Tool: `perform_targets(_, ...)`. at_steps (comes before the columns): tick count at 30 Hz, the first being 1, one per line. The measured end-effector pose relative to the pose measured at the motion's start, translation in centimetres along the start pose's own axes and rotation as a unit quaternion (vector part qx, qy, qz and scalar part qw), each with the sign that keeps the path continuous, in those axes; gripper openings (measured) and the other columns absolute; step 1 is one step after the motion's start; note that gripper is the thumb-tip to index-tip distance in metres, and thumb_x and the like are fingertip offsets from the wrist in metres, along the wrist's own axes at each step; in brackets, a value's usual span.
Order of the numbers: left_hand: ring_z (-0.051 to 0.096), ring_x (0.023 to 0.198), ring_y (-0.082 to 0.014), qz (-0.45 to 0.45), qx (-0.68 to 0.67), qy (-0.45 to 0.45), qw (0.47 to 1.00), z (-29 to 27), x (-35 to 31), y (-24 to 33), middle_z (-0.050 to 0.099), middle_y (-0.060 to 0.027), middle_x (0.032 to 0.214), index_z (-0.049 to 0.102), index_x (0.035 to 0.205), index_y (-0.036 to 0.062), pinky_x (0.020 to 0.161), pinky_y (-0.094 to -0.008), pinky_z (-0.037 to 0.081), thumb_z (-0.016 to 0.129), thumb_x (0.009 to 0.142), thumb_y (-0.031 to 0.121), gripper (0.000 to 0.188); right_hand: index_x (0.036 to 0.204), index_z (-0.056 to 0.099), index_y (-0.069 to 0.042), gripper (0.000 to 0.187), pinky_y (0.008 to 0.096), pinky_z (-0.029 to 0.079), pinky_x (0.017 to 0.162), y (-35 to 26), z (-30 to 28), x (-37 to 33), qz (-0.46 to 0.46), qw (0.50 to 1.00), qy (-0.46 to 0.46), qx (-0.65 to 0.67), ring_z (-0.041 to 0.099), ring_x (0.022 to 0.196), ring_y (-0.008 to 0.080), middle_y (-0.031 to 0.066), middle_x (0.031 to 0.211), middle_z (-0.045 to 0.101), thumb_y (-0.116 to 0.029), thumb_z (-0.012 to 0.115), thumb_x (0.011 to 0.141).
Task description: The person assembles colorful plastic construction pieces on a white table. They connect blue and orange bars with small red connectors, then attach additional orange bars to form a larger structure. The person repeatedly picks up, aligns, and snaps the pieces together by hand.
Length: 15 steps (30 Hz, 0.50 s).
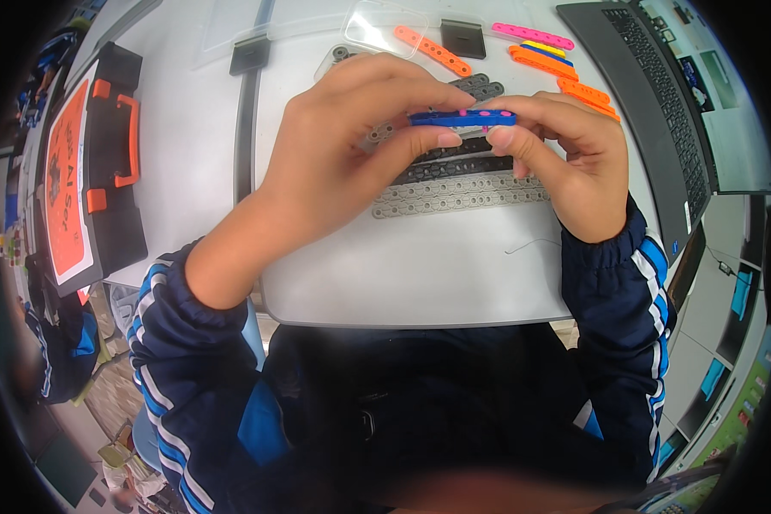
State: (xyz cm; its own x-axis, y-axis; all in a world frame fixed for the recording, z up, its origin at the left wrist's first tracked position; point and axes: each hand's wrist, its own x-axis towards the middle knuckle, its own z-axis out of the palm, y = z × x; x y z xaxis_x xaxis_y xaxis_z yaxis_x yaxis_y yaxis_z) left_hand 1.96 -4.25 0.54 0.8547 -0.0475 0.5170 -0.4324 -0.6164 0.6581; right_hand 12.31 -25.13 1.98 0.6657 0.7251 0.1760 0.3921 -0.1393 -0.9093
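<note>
Both hands pinch a blue perforated beam (463,118) above the grey table (420,274): left hand (343,154) at nine o'clock, right hand (565,154) at three. Grey beams (458,193) lie beneath; bare tabletop extends toward six o'clock.

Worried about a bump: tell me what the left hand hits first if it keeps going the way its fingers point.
Probably the right hand: the left hand points rightward along the blue beam both pinch.
</note>
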Motion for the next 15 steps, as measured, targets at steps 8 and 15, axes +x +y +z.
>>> perform_targets(8,0.064,0.091,-0.0170,0.015,0.025,-0.001,1.000,0.05,-0.10,0.13,0.068,-0.0098,0.101,0.073,0.105,0.0015,0.075,-0.0276,0.052,0.075,0.082,-0.001,0.023,0.100,0.075,0.000,0.017,0.0219,0.046,0.055,-0.06,0.29,-0.21,0.002,1.000,0.007,0.025,0.060,0.063,0.0093,0.0065,0.081,0.068,-0.007,0.076,0.084)
perform_targets(15,0.063,0.091,-0.0185,0.032,0.024,0.005,0.999,0.14,-0.07,-0.06,0.068,-0.0102,0.102,0.073,0.105,0.0015,0.078,-0.0295,0.051,0.074,0.082,-0.002,0.023,0.104,0.074,0.001,0.018,0.0214,0.045,0.056,0.28,0.27,-0.14,0.003,1.000,0.006,0.026,0.058,0.061,0.0087,0.0066,0.080,0.069,-0.006,0.074,0.087)
